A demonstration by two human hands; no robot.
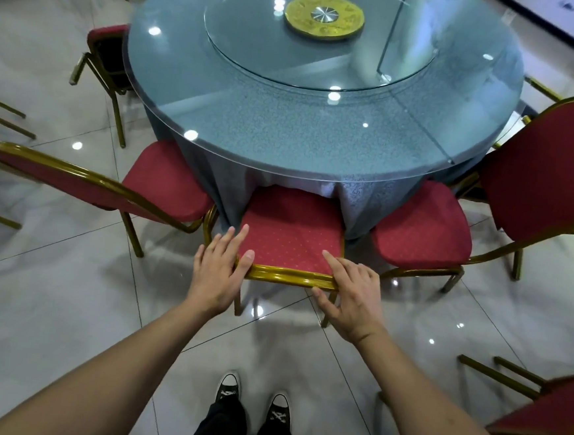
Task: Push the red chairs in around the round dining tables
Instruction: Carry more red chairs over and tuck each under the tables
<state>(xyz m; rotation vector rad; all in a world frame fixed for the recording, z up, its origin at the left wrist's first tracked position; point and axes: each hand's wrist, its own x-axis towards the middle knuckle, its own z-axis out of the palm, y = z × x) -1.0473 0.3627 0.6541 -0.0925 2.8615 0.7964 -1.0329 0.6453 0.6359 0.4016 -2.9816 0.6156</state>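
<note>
Glossy pale floor tiles [51, 267] spread under a round glass-topped dining table [286, 124] draped in blue-grey cloth, and just beyond the fingertips a red padded chair with a gold metal frame [291, 235] sits with its seat front tucked under the cloth. Both hands rest on the top rail of its back: the left hand [221, 270] with straight, slightly spread fingers and thumb hooked over the rail, the right hand [350, 291] likewise spread. The pushing-in step looks nearly done; next probably comes a short straight shove, then the wider-set red chair [539, 175] right of the right fingers.
</note>
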